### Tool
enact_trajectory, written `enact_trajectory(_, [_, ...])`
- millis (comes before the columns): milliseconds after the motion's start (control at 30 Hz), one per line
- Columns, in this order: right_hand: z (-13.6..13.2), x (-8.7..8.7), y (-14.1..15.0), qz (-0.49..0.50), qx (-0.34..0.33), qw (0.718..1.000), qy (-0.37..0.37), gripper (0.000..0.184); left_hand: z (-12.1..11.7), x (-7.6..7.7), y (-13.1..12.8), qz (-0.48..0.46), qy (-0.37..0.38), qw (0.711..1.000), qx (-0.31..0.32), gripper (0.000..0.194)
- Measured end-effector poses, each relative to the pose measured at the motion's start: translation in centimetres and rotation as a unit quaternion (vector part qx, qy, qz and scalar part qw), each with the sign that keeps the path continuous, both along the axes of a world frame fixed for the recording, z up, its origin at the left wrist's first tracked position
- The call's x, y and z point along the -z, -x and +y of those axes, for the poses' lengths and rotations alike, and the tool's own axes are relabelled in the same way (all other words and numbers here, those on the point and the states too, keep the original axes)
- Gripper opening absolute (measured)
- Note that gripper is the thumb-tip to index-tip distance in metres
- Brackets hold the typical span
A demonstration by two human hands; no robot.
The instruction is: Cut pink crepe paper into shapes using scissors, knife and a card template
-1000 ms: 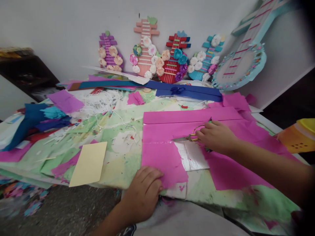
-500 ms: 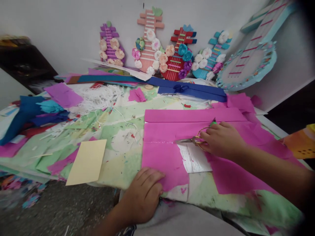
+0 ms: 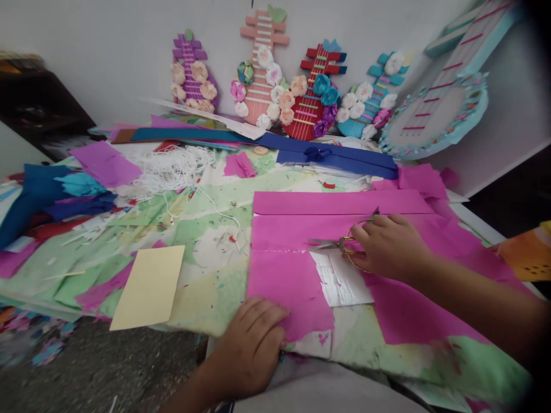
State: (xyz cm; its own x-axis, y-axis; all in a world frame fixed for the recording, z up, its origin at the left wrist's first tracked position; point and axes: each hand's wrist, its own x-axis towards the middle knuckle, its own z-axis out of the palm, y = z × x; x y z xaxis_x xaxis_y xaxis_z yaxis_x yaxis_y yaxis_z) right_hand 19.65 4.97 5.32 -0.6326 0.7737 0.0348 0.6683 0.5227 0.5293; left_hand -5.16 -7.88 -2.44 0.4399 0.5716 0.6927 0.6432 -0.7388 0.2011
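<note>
A large pink crepe paper sheet lies on the green patterned table cover. My right hand is closed on small gold-handled scissors, whose blades point left along a cut line in the pink paper. My left hand rests at the table's near edge, its fingers pinching the lower corner of the pink paper and holding it down. A white paper piece shows through a gap in the pink sheet.
A cream card lies at the front left. White string, purple paper and blue paper scraps fill the left. Blue strips and several flower-decorated guitar crafts stand at the wall.
The scissors' blades have opened slightly and my right hand shifted a little right. My left hand stays pressed on the paper corner. The view tilted slightly downward.
</note>
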Motion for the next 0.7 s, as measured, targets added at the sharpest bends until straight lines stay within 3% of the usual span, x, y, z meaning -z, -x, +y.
enact_trajectory(700, [0.1,0.2,1.1,-0.011,-0.037,0.999,-0.024,0.029,0.0,0.3,0.3,-0.066,0.024,0.998,-0.002,0.017])
